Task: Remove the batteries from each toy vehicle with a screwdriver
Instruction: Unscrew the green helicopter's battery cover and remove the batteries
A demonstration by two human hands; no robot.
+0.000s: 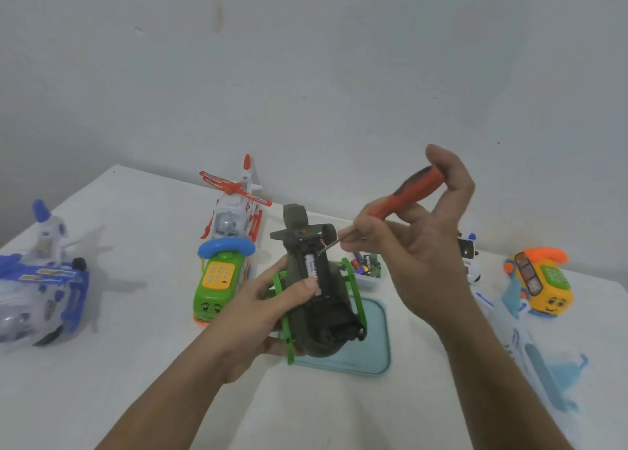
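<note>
A dark green toy helicopter (326,317) with bright green skids lies belly-up in the middle. My left hand (272,308) grips its body, thumb pressing on a white battery (313,269) that shows in the open compartment. My right hand (421,245) holds a screwdriver with a red handle (413,193); its thin metal shaft points down-left, tip at the upper end of the battery compartment.
A teal lid (375,339) lies under the helicopter. A small tray (368,267) with loose batteries sits behind it. A red-white helicopter (234,208) and green toy phone (219,281) stand left, a blue helicopter (40,279) far left, an orange-yellow toy phone (540,281) and pale blue plane (533,347) right.
</note>
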